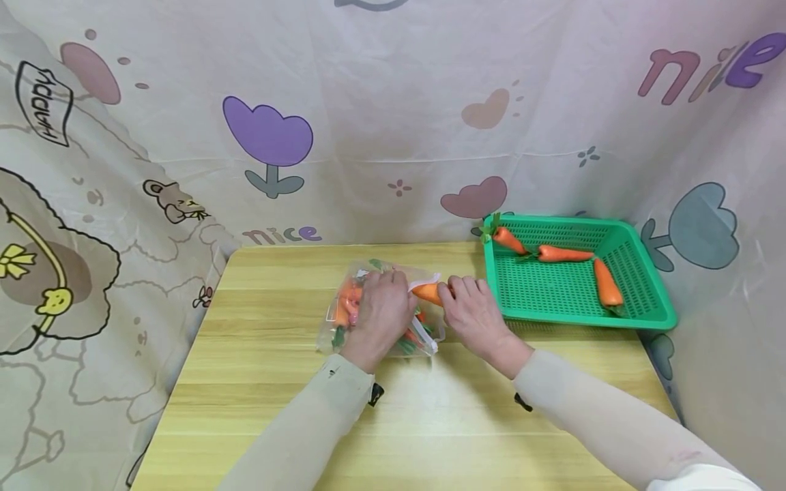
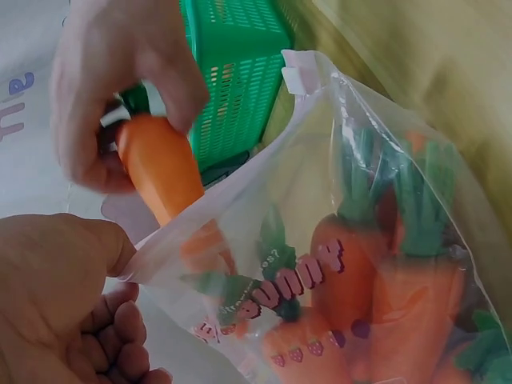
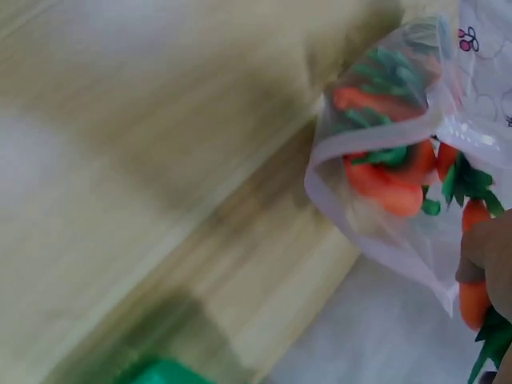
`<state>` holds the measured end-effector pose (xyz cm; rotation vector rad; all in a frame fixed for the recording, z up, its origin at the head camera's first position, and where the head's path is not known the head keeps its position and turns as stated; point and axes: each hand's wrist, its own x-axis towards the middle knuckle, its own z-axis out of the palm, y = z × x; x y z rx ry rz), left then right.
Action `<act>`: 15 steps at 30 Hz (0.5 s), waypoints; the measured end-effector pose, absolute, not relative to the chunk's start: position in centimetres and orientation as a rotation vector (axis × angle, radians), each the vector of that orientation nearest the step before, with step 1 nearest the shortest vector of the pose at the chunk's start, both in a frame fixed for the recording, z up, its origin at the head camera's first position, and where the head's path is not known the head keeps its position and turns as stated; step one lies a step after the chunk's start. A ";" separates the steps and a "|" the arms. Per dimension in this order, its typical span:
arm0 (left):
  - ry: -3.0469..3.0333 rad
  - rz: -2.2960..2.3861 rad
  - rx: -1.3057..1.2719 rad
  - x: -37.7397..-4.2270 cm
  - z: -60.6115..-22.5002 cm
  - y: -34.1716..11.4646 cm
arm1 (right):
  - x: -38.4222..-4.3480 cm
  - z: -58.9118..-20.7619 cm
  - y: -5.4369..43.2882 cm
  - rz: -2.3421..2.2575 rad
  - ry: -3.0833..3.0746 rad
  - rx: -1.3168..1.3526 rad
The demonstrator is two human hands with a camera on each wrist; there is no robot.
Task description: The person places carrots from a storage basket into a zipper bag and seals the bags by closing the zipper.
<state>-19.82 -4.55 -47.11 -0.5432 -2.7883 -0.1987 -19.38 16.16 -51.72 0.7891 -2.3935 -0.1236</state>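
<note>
My left hand [image 1: 387, 308] pinches the rim of a clear zip bag [image 2: 240, 189] between thumb and finger, holding its mouth apart. Several toy carrots [image 2: 416, 312] with green tops lie inside the bag, seen through printed plastic. An orange toy carrot [image 1: 428, 293] is gripped near its leafy end by my right hand [image 1: 475, 315]. Its narrow end points into the bag's mouth, and in the left wrist view the lower part shows through the plastic. The right wrist view catches only part of the right hand [image 3: 492, 256], at the right edge.
Right of the bag stands a green perforated basket [image 1: 577, 316], close to the right hand. Three toy carrots lie in it: one leaning on the left wall [image 1: 510, 240], a middle carrot [image 1: 565, 254] and a right carrot [image 1: 608, 283]. A patterned cloth [image 1: 381, 136] hangs behind the wooden table [image 1: 258, 382].
</note>
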 end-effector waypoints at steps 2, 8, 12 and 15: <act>-2.765 -0.175 -0.549 -19.8 -47.1 -4.4 | -19.6 -52.2 15.4 -0.095 -2.374 0.778; -2.749 -0.176 -0.521 -19.9 -47.0 -4.2 | -20.4 -53.5 13.8 -0.001 -2.321 0.776; -2.763 -0.237 -0.494 -19.9 -46.7 -4.0 | -20.9 -54.3 13.3 0.053 -2.302 0.802; -2.770 -0.283 -0.480 -19.9 -46.4 -3.9 | -21.1 -54.8 12.9 0.117 -2.281 0.834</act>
